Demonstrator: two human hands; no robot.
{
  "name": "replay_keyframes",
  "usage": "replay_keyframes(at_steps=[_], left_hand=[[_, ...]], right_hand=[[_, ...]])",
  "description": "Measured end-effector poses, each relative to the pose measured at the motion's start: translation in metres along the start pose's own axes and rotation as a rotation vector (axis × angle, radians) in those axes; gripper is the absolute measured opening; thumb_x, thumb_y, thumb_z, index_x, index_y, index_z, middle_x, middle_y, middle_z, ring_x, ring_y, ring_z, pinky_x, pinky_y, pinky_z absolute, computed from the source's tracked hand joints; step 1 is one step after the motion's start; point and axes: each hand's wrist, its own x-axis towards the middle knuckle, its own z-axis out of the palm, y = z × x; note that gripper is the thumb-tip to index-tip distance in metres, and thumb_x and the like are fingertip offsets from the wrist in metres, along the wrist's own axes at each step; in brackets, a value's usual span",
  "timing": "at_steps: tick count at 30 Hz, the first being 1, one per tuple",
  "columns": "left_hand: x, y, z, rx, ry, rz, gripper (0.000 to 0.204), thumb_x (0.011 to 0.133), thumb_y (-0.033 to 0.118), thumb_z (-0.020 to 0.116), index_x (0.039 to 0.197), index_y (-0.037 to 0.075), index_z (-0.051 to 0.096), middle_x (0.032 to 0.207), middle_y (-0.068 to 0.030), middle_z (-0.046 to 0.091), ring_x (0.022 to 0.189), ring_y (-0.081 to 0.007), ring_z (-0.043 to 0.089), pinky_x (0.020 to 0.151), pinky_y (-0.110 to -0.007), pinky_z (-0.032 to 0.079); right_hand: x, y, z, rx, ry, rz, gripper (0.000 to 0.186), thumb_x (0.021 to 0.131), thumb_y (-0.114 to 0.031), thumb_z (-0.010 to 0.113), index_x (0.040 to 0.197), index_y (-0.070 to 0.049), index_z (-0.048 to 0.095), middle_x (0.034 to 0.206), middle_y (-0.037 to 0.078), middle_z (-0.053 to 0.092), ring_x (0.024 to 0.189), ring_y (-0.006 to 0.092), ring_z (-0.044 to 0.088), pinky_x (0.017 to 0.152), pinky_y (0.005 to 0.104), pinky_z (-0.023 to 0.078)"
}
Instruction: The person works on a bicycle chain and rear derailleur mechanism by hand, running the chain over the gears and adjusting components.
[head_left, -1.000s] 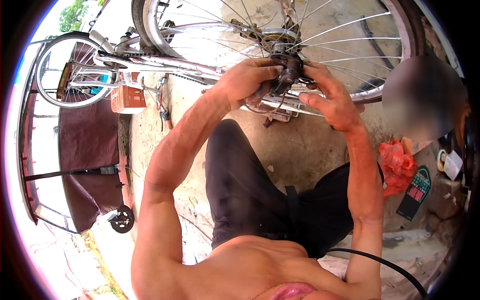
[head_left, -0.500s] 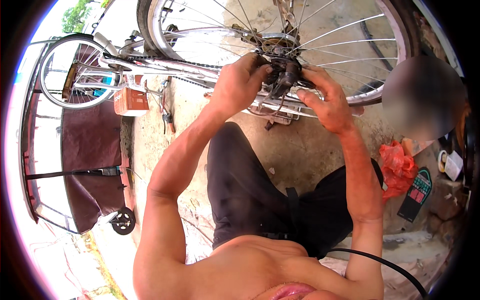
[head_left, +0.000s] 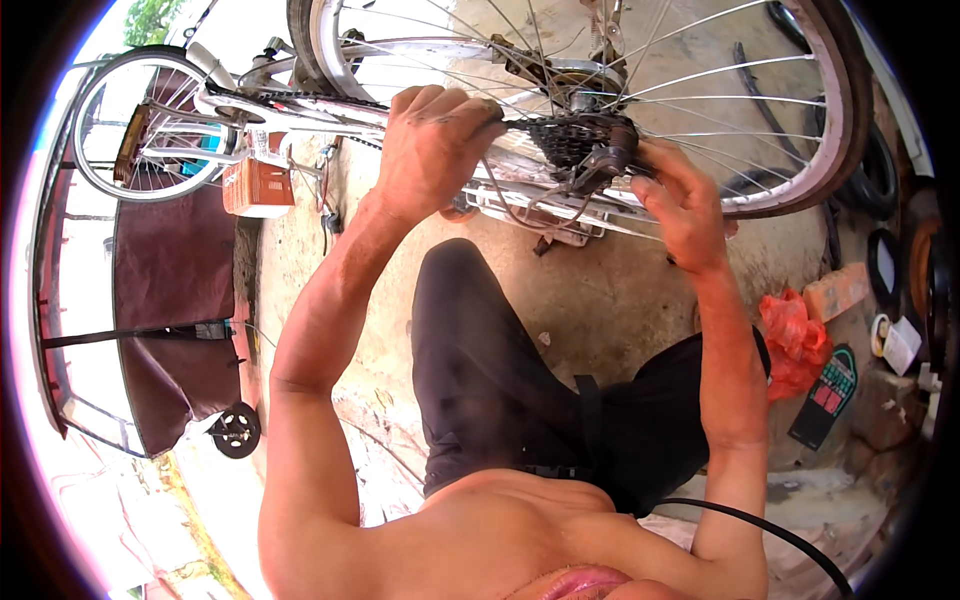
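Observation:
A bicycle's rear wheel (head_left: 835, 165) with its silver spokes fills the upper part of the view. At its hub sit a dark, greasy cassette (head_left: 562, 143) and the rear derailleur (head_left: 605, 165). My left hand (head_left: 432, 145) is closed in a fist round the bicycle chain (head_left: 330, 100), just left of the cassette; the stretch inside the fist is hidden. My right hand (head_left: 682, 205) pinches the derailleur from its right side, its fingertips partly hidden behind it. A thin cable (head_left: 497, 190) loops below the cassette between the hands.
The bicycle's other wheel (head_left: 85, 150) shows at far left, near an orange-brown box (head_left: 257, 187). To the right lie a red plastic bag (head_left: 793, 340), a brick (head_left: 836, 291), a dark green-lettered flat piece (head_left: 828, 398) and black tyres (head_left: 880, 170). A maroon-covered cart (head_left: 175, 270) stands left.
My left hand has left the cassette and moved left along the chain, closing into a fist. My right hand has stayed at the derailleur. The wheel appears slightly further right.

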Motion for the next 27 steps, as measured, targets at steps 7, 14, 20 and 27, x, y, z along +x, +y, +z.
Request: replay_keyframes(at_steps=[7,14,20,27], left_hand=[[-0.001,-0.006,0.010,-0.041,-0.106,-0.099,0.014,0.087,0.026,0.073,0.092,0.013,0.075,0.088,-0.0041,0.065,0.092,-0.0266,0.062,0.087,-0.042,0.046],[-0.009,0.003,0.013,-0.008,0.034,-0.056,0.014,0.085,0.016,0.076,0.094,0.006,0.072,0.087,-0.0062,0.065,0.085,-0.0289,0.062,0.079,-0.041,0.048],[-0.014,-0.004,0.021,-0.002,0.090,-0.020,0.014,0.084,0.014,0.078,0.094,0.007,0.072,0.089,-0.0054,0.067,0.085,-0.0276,0.063,0.079,-0.039,0.049],[-0.014,-0.013,0.019,-0.104,0.074,0.037,0.012,0.081,0.017,0.078,0.088,0.012,0.069,0.087,-0.0007,0.065,0.084,-0.0247,0.063,0.080,-0.039,0.046]], right_hand=[[-0.005,0.003,-0.010,0.122,0.013,0.111,0.036,0.092,-0.005,0.065,0.127,0.005,0.065,0.122,0.009,0.066,0.109,0.0144,0.061,0.092,0.0285,0.049],[-0.007,0.004,-0.013,0.092,-0.013,0.071,0.039,0.092,-0.004,0.064,0.130,0.005,0.063,0.125,0.009,0.064,0.109,0.0149,0.061,0.092,0.0290,0.050],[-0.009,0.008,-0.017,0.036,-0.012,0.064,0.042,0.090,-0.007,0.067,0.131,0.004,0.062,0.126,0.010,0.064,0.109,0.0162,0.062,0.092,0.0298,0.050],[-0.009,0.006,-0.017,0.009,-0.010,0.032,0.043,0.090,-0.009,0.067,0.131,0.004,0.063,0.124,0.011,0.066,0.109,0.0169,0.062,0.091,0.0304,0.051]])
